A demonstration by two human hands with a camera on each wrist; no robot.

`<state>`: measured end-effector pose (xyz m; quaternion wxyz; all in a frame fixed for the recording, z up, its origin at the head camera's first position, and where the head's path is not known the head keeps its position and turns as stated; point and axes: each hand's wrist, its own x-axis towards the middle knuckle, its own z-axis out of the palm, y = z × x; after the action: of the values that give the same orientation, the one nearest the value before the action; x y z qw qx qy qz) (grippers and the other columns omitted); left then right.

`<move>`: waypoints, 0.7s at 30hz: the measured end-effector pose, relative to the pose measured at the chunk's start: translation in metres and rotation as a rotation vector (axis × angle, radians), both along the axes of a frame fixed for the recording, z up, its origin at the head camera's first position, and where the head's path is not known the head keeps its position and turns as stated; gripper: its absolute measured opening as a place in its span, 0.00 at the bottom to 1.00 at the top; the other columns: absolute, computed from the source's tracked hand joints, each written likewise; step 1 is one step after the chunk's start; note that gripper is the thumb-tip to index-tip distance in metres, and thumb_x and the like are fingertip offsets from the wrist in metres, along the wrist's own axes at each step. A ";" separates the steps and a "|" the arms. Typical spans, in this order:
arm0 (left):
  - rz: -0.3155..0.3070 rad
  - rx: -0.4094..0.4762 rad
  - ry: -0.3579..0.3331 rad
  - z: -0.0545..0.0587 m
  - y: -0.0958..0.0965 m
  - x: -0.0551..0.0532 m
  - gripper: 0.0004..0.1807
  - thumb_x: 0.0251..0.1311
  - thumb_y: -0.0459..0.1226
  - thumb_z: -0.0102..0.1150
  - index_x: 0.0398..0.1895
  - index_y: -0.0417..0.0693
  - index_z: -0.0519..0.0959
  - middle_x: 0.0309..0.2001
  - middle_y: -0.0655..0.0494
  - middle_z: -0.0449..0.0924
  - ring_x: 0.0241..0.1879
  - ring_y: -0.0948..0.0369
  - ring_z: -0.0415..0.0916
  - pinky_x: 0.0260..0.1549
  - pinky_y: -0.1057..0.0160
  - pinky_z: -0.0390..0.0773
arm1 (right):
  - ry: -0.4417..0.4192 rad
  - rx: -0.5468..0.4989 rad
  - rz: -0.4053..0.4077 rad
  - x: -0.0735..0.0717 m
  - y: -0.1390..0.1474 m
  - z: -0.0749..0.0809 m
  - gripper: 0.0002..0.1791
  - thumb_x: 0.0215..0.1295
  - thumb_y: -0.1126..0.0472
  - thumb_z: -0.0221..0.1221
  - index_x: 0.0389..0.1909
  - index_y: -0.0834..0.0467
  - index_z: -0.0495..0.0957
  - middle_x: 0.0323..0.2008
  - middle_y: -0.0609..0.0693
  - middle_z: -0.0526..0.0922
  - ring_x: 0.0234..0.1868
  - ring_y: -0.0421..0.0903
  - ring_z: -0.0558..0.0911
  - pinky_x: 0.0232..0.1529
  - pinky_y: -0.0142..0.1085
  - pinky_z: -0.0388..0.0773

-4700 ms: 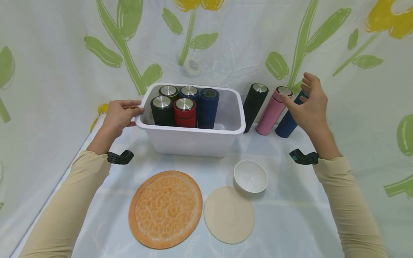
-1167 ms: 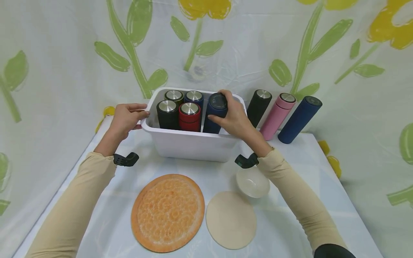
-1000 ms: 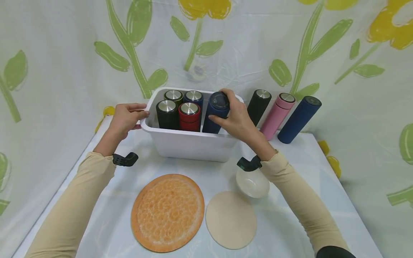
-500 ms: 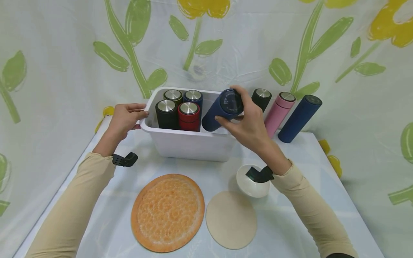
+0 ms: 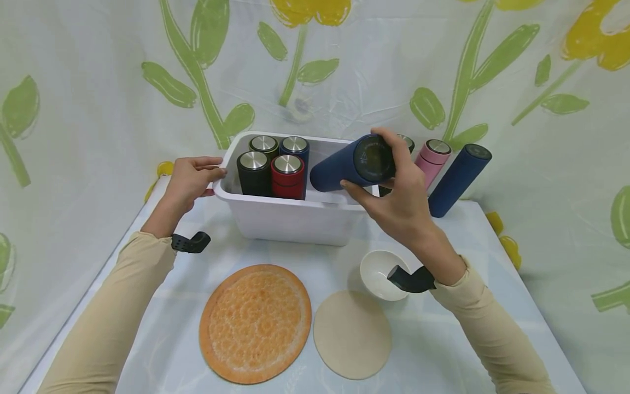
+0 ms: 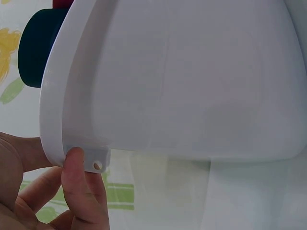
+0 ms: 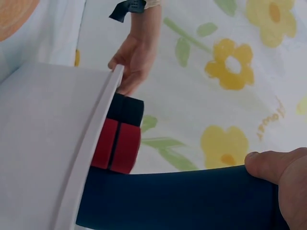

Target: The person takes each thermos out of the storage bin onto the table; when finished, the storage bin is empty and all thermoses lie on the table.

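My right hand (image 5: 401, 202) grips a navy thermos bottle (image 5: 334, 167) near its dark round end. The bottle leans far over to the right, its other end still within the white plastic bin (image 5: 290, 221). In the right wrist view this navy thermos bottle (image 7: 177, 199) slants out past the bin's rim. My left hand (image 5: 189, 178) pinches the bin's left rim; in the left wrist view the thumb of that hand (image 6: 81, 191) lies on a small holed tab. Upright in the bin's left half stand a black bottle (image 5: 254, 175), a red one (image 5: 287, 176) and two more behind.
Right of the bin lean a pink bottle (image 5: 433, 158), a second navy bottle (image 5: 460, 178) and a black bottle (image 5: 407, 142) mostly behind my right hand. In front lie a round bread-patterned mat (image 5: 256, 323), a plain cream disc (image 5: 352, 334) and a white bowl (image 5: 379, 268).
My right hand came from beside the pink bottle, took hold of the navy bottle standing in the bin, and tipped it rightward and up. My left hand keeps its place on the rim.
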<state>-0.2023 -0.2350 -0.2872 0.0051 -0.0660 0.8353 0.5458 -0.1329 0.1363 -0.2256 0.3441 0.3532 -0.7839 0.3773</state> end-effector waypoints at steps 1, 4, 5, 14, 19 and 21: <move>-0.001 0.000 0.000 0.000 0.000 0.000 0.26 0.71 0.40 0.57 0.70 0.42 0.70 0.62 0.39 0.75 0.56 0.48 0.75 0.32 0.71 0.81 | 0.012 0.001 -0.002 0.002 0.001 0.001 0.46 0.49 0.66 0.77 0.68 0.64 0.63 0.58 0.57 0.76 0.54 0.45 0.79 0.42 0.33 0.83; -0.005 -0.001 0.000 0.001 0.000 -0.001 0.27 0.71 0.39 0.57 0.71 0.42 0.70 0.63 0.39 0.75 0.57 0.48 0.75 0.32 0.71 0.81 | 0.044 -0.013 -0.011 0.007 0.003 0.004 0.46 0.47 0.68 0.77 0.67 0.66 0.64 0.57 0.58 0.77 0.51 0.45 0.79 0.39 0.27 0.81; -0.006 0.000 -0.001 0.001 0.000 -0.001 0.27 0.71 0.39 0.57 0.71 0.42 0.70 0.63 0.39 0.75 0.57 0.48 0.74 0.32 0.71 0.81 | 0.050 -0.023 -0.010 0.009 0.004 0.005 0.46 0.45 0.70 0.77 0.66 0.67 0.64 0.57 0.58 0.77 0.51 0.46 0.79 0.40 0.27 0.80; 0.003 -0.004 -0.003 0.002 0.000 0.000 0.26 0.71 0.39 0.57 0.71 0.43 0.70 0.62 0.40 0.75 0.55 0.49 0.76 0.32 0.71 0.81 | 0.040 -0.162 0.006 0.028 0.014 0.017 0.47 0.37 0.80 0.76 0.63 0.70 0.67 0.56 0.56 0.78 0.55 0.52 0.79 0.55 0.38 0.79; 0.004 0.003 -0.009 0.002 0.001 0.000 0.26 0.71 0.39 0.57 0.70 0.43 0.71 0.62 0.40 0.75 0.56 0.50 0.75 0.32 0.71 0.81 | -0.005 -0.249 0.025 0.038 0.024 0.021 0.46 0.36 0.83 0.73 0.62 0.73 0.65 0.57 0.58 0.75 0.56 0.55 0.77 0.53 0.37 0.80; 0.005 0.002 -0.010 0.001 0.000 0.000 0.26 0.71 0.39 0.57 0.70 0.43 0.71 0.62 0.40 0.75 0.56 0.50 0.75 0.32 0.71 0.81 | -0.016 -0.281 0.026 0.040 0.028 0.022 0.46 0.36 0.83 0.72 0.62 0.73 0.66 0.56 0.59 0.75 0.55 0.55 0.77 0.53 0.37 0.80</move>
<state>-0.2026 -0.2346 -0.2858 0.0081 -0.0707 0.8345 0.5464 -0.0924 0.1639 -0.2033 0.3791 0.3085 -0.7213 0.4907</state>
